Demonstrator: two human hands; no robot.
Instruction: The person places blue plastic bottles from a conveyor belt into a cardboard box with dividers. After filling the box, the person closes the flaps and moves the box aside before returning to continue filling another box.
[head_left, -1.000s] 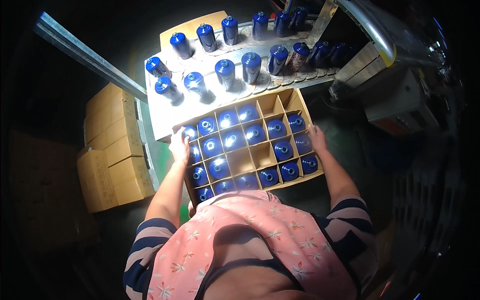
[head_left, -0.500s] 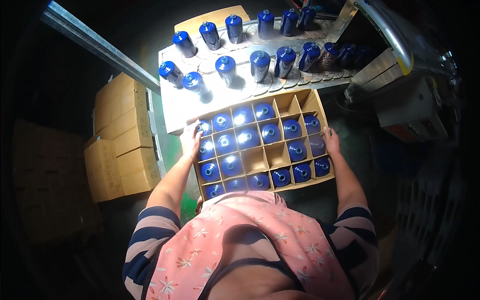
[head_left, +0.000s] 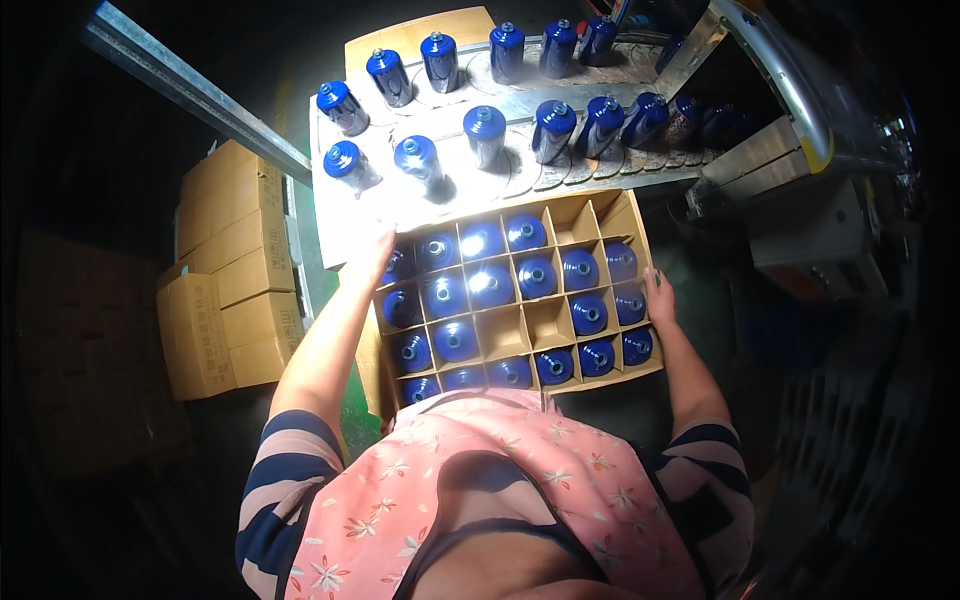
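A cardboard box (head_left: 565,308) with cardboard dividers lies in front of me, against my apron. Most of its cells hold upright blue bottles (head_left: 536,277) with narrow necks; two cells at the far right and two in the middle hold none. My right hand (head_left: 660,298) grips the box's right wall, thumb on top. At the far left corner of the box is my left hand (head_left: 380,248), its fingers washed out by glare, so their grip is unclear. Beyond it, blue bottles (head_left: 416,162) stand in two rows on a plated conveyor (head_left: 540,100).
Stacked closed cartons (head_left: 235,290) stand at the left beside a metal post (head_left: 200,90). A curved metal machine frame (head_left: 785,75) rises at the far right, over a pale cabinet (head_left: 815,225). Behind the conveyor shows a cardboard piece (head_left: 400,35).
The near row of bottles has shifted right and the far row left. My left hand has moved slightly up and left at the box corner. A flap now shows along the box's left side.
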